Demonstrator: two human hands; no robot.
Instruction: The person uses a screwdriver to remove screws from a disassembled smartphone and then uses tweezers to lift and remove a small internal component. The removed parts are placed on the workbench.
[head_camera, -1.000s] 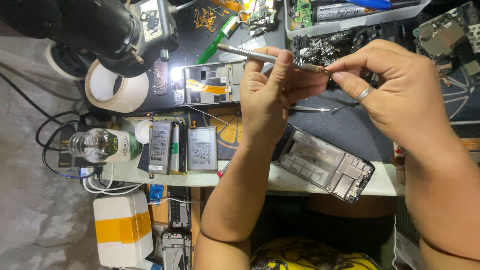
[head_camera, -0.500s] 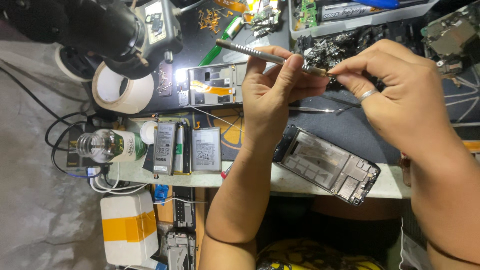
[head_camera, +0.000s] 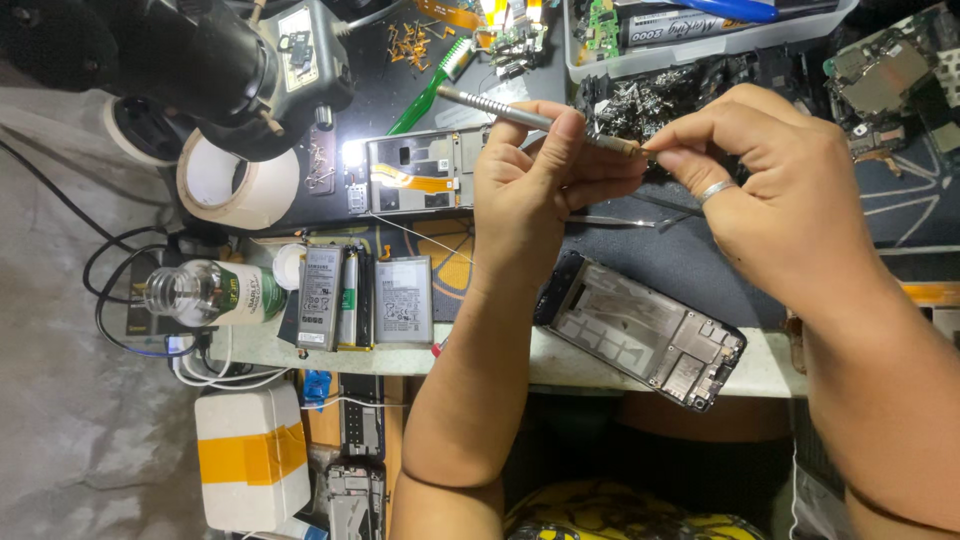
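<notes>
My left hand (head_camera: 530, 190) grips a slim metal screwdriver (head_camera: 500, 108) by its knurled shaft, held level above the dark work mat. My right hand (head_camera: 780, 200), with a ring on one finger, pinches the screwdriver's tip between thumb and forefinger. Below both hands a bare phone frame (head_camera: 640, 335) lies tilted across the table's front edge. Thin tweezers (head_camera: 620, 220) rest on the mat under my hands. An opened phone body (head_camera: 420, 172) with an orange flex cable lies lit to the left of my left hand.
A black microscope head (head_camera: 200, 60) hangs at the top left above a tape roll (head_camera: 235, 185). Two phone batteries (head_camera: 403, 300) and a clear bottle (head_camera: 215, 293) lie at the table's left front. A grey parts tray (head_camera: 700, 50) and a green brush (head_camera: 430, 85) sit further back.
Both hands stay on the screwdriver in nearly the same pose; the view has shifted only slightly.
</notes>
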